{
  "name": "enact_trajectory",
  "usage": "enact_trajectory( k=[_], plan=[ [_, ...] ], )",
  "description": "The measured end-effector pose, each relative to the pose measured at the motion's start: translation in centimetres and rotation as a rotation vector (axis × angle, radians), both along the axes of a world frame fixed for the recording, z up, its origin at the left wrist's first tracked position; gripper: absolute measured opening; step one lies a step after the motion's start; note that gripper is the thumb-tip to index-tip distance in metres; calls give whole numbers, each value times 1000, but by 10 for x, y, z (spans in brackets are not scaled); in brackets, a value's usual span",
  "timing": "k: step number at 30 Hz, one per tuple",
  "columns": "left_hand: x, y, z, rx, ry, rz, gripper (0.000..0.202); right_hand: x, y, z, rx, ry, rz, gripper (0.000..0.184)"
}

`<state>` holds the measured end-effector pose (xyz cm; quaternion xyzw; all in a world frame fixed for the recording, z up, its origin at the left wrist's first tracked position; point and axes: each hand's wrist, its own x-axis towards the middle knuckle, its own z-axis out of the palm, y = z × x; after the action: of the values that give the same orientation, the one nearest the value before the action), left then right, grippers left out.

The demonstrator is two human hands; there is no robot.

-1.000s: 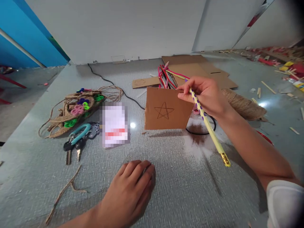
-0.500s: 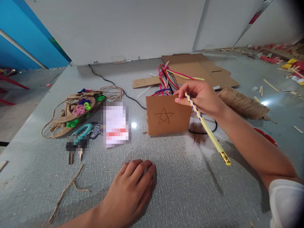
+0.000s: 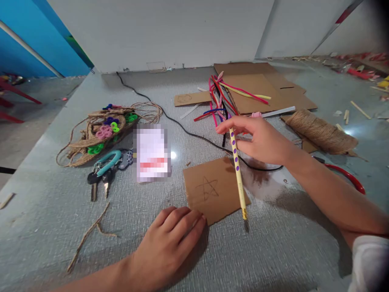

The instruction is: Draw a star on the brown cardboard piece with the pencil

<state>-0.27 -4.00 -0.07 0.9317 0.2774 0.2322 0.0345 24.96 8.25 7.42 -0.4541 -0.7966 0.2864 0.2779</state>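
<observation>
A piece of brown cardboard (image 3: 194,186) with a five-pointed star drawn on it lies on the grey table. My left hand (image 3: 176,239) rests palm down, fingers loosely stretched, its fingertips at the cardboard's near edge. In my right hand (image 3: 261,140) is a pale yellow pencil (image 3: 240,182) with purple dots, held above the cardboard with its eraser end toward me. The pencil's writing tip is hidden by the fingers. Behind that hand lie coloured pipe cleaners (image 3: 219,95), several of them in a loose heap.
At left sit a twine bundle with fuzzy flowers (image 3: 105,127), keys (image 3: 106,182) and a blurred white pack (image 3: 152,154). A black cord (image 3: 188,132) crosses the table. To the right are a twine roll (image 3: 322,132) and a red handle (image 3: 348,176); cardboard sheets (image 3: 252,89) lie behind.
The star cardboard, previously raised upright under my right hand, now lies flat nearer my left hand. My right hand has let go of it and keeps the pencil, which points more steeply downward.
</observation>
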Motion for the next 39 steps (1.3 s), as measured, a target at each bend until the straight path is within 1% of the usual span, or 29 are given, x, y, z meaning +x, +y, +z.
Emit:
enact_trajectory(
  k=[2,4,7,9,11,13,15,16,17,20,22,24,29,31,33,35,37,39],
  plan=[
    [1,2,1,-38,17,19,28,1,-4,3,20,-8,69,32],
    [2,4,3,-51,34,22,29,1,-10,9,62,-48,133,34],
    [2,6,5,-49,57,25,28,1,-18,21,230,-147,208,34],
    [2,6,6,-50,67,29,28,2,-21,26,304,-171,303,32],
    [2,6,5,-52,74,32,28,2,-22,27,267,-177,441,25],
    [2,7,5,-56,76,31,28,2,-22,23,153,-239,570,17],
    [2,7,4,-60,78,30,29,0,-21,16,59,-328,643,12],
    [1,7,4,-57,78,28,29,-2,-20,12,42,-342,650,11],
    [1,7,4,-52,78,25,29,-4,-19,8,56,-314,630,11],
    [1,6,4,-21,82,14,29,-12,-17,-3,192,-110,480,12],
    [0,4,3,-2,94,16,30,-16,-15,-10,260,-51,411,14],
    [-1,3,2,9,111,26,30,-17,-14,-14,258,-79,431,15],
    [-1,0,0,-3,110,22,30,-11,-9,-21,200,-132,503,12],
    [-1,0,-1,-16,98,13,30,-10,-8,-26,240,-92,522,12],
    [0,1,-1,-19,87,9,29,-11,-8,-32,313,-36,553,14],
    [0,1,-1,-17,80,13,29,-11,-8,-34,361,-13,585,16],
    [0,1,0,-12,82,17,28,-9,-6,-33,339,-43,606,15],
    [0,2,1,-13,89,18,29,-7,-4,-30,282,-82,612,14]
  ],
)
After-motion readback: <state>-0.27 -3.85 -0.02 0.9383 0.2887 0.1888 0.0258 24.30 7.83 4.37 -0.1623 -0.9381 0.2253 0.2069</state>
